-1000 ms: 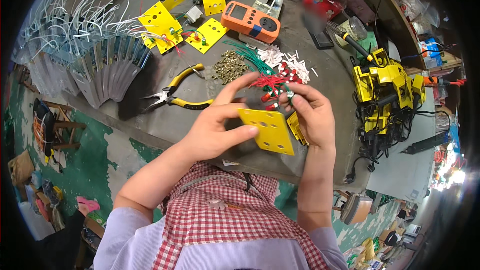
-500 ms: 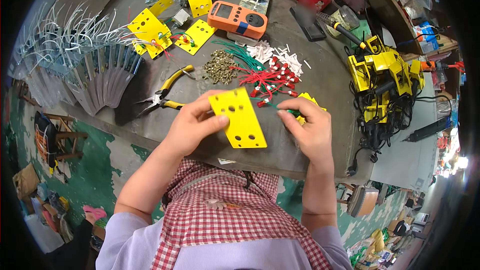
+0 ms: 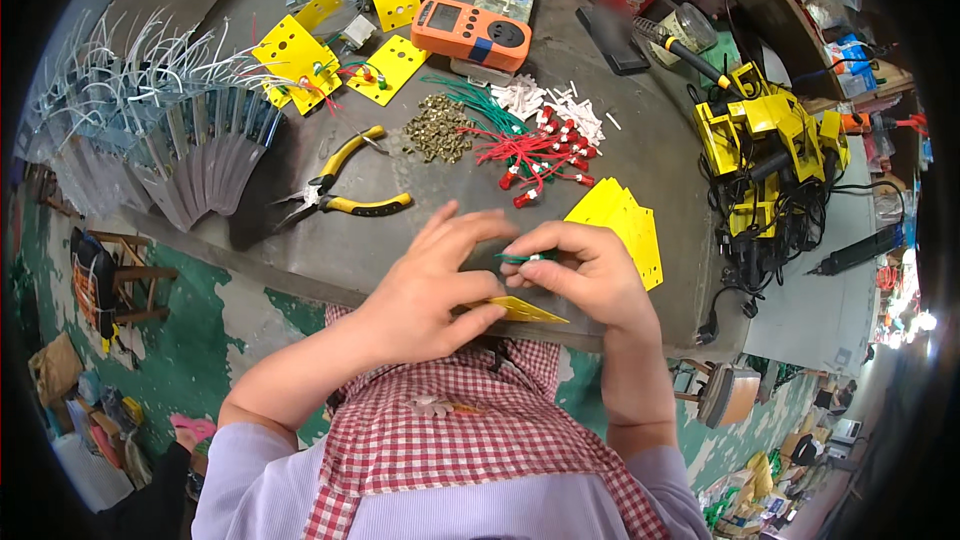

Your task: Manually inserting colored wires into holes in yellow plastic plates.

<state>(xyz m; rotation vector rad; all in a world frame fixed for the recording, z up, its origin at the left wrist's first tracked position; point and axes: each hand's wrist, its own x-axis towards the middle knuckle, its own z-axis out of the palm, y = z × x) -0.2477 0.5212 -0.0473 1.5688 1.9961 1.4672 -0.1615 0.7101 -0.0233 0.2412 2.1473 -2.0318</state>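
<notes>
By the worktop's front edge (image 3: 320, 275), the left hand (image 3: 440, 285) pinches a yellow plate (image 3: 528, 311), the right hand (image 3: 590, 275) green wire (image 3: 508, 257), likely lining up, needing care.

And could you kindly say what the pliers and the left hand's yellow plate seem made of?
The pliers look like bare metal at the shiny grey head; thick yellow and black grips suggest plastic or rubber.
The yellow plate is thin, flat and evenly coloured: perhaps painted metal, though possibly plastic.
</notes>
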